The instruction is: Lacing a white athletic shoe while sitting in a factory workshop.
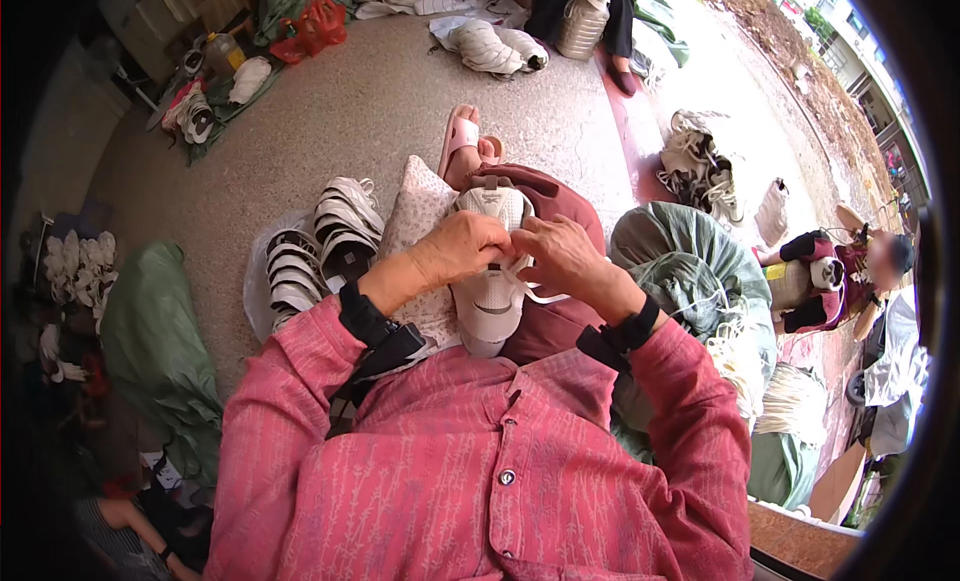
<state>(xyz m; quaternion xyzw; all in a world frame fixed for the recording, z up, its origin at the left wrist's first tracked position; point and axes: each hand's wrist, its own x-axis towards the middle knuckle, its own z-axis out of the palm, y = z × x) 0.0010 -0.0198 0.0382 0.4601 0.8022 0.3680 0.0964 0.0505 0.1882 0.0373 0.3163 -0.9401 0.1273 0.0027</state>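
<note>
A white sneaker (488, 319) rests on my lap, its toe toward me and its heel end away from me. Over its lacing area, my left hand (462, 245) has its fingertips pinched together; what lies between them is hidden. My right hand (566, 253) meets it from the other side, fingers bent and closed at the white shoelace (543, 298), part of which loops out below. The two hands nearly touch. Beneath the shoe are a pale patterned cushion (412, 213) and my dark red trouser leg (570, 206).
Several white-strapped shoes (345, 221) stand on the left. A green sack (160, 331) lies farther left; another green bundle (690, 256) with white laces (790, 406) is at right. More shoes (697, 166) lie beyond. Another person (835, 271) sits at far right, holding a shoe.
</note>
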